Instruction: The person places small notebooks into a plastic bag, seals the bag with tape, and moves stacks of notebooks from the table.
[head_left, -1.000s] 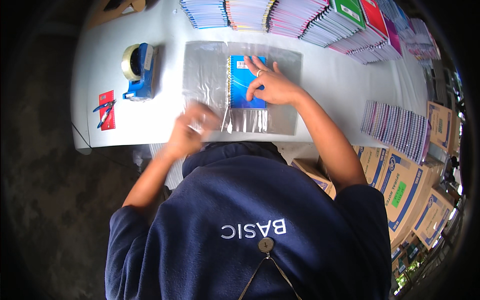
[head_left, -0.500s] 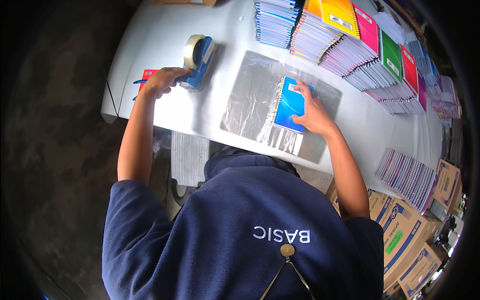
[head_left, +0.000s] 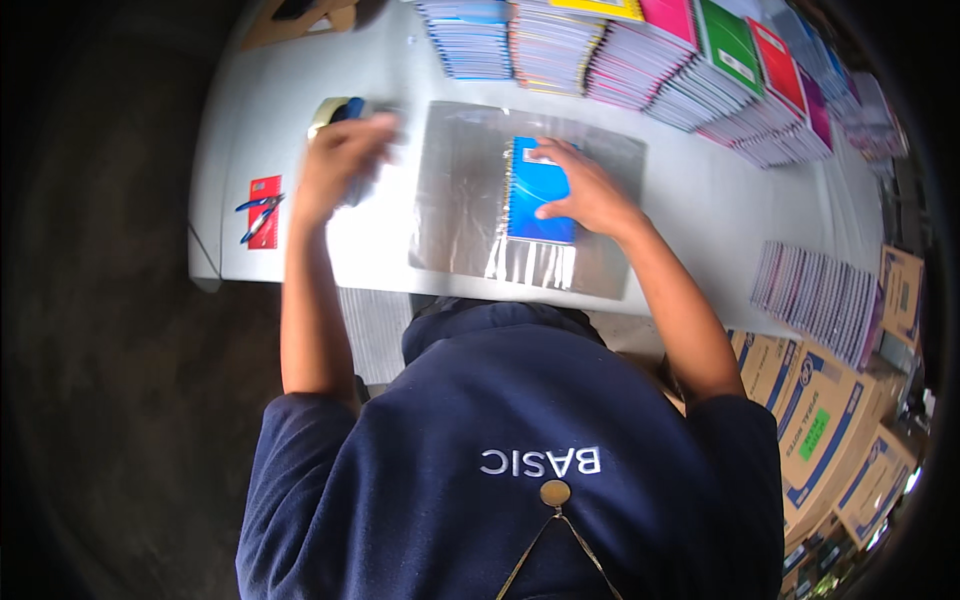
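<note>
A blue spiral notebook [head_left: 538,195] lies on a clear plastic sheet [head_left: 460,190], its coil along the left side. My right hand [head_left: 590,190] rests over the notebook's right side, thumb and fingers spread apart on the cover. To the left, my left hand [head_left: 345,165] is smeared by motion, so its fingers and anything in them cannot be made out. It covers most of the blue tape dispenser; the pale tape roll [head_left: 327,113] shows just past it.
Blue-handled pliers [head_left: 262,212] lie on a small red notebook [head_left: 264,240] at the table's left. Stacks of colourful spiral notebooks [head_left: 640,75] line the far side. Another notebook stack [head_left: 815,300] stands at the right, near cardboard boxes [head_left: 800,420]. Brown cardboard [head_left: 270,30] lies far left.
My left hand has come away from the dispenser's near end and moved right, blurring. My right hand stays on the blue notebook. The whole view has shifted, uncovering the pliers.
</note>
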